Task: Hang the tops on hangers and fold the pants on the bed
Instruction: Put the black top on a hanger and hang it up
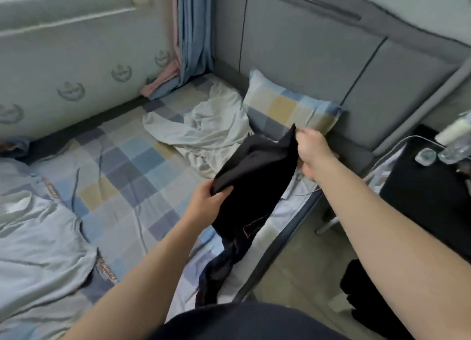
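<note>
a black garment, dark and limp with a thin pale seam line low down, hangs at frame centre above the checked bed. the left hand pinches its lower-left edge; the right hand pinches its upper corner, fingers curled.

Person seen from own head, only arms and a bit of torso in frame. Left hand and right hand are bare. Left forearm is uncovered from the wrist down to the bottom edge of the frame. Right forearm is uncovered from the wrist to the right edge and looks broad near the lens. Dark top on the torso is navy to black, plain fabric with a smooth rounded outline. It shows only as a strip along the bottom edge between the arms. Hands slightly blurred, nails and fine detail not legible.
</note>
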`<state>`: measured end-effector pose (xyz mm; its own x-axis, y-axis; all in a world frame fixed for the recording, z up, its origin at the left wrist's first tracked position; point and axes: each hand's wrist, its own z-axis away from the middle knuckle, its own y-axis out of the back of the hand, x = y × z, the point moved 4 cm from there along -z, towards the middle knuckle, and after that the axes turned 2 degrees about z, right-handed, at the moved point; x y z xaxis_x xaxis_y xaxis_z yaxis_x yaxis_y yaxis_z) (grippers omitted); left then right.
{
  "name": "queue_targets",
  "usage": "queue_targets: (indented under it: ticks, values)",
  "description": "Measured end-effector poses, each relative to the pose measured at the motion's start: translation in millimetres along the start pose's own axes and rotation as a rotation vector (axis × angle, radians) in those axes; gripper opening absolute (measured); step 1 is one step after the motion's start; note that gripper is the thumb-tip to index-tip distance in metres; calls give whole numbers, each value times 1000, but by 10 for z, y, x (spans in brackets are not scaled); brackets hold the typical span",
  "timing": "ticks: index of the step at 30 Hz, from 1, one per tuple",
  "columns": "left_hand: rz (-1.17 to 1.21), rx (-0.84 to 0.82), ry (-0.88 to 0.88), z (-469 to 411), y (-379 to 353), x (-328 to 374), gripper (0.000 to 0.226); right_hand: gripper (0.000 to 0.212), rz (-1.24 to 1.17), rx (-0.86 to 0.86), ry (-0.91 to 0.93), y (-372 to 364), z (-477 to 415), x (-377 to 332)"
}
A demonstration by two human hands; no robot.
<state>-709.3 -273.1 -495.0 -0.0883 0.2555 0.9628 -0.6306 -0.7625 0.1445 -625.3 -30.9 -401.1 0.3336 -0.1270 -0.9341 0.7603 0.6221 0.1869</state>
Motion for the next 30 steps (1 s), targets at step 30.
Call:
queue_targets:
  ticks: [30]
  values:
    - [363,-835,144,2653,-1435,1559,11,14,508,809,-152,1105,4358,1604]
